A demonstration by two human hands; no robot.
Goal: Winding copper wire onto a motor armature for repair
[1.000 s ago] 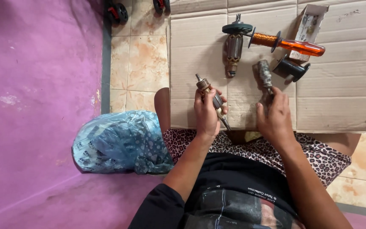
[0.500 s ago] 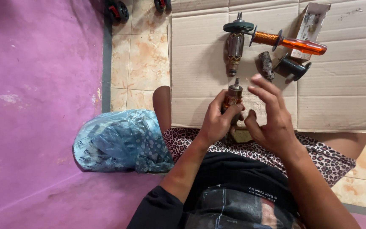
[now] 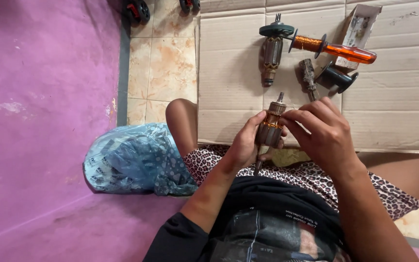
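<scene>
Motor rotor (image 3: 270, 130) sits at frame centre, upright with a slight tilt, shaft tip pointing to 12 o'clock, lower shaft poking out below the fist toward 6.

Head view:
- Left hand (image 3: 246, 145) wrapped around the rotor body from the 9 o'clock side, closed tight on it.
- Right hand (image 3: 322, 133) comes in from 3 o'clock, fingertips (image 3: 289, 116) pinching the copper end near the top of the rotor. Narrow grip, touching it.
- Both hands hover over the near edge of a flattened cardboard sheet (image 3: 229, 77) laid on the tiled floor (image 3: 163, 63).
- On the cardboard, at 12 o'clock from the hands: a second rotor (image 3: 272, 53) with a dark fan disc on top, lying well apart.
- Just beside it at 1 o'clock: screwdriver (image 3: 338, 48) with orange handle, lying roughly level.
- Below the screwdriver: a short grimy metal part (image 3: 308, 75) and a black funnel-shaped piece (image 3: 338, 78), near each other.
- Small open carton (image 3: 360, 29) at 2 o'clock, touching the screwdriver area.
- Blue plastic bag (image 3: 132, 160) at 9 o'clock, against the person's knee.
- Purple wall (image 3: 40, 121) fills the left side.
</scene>
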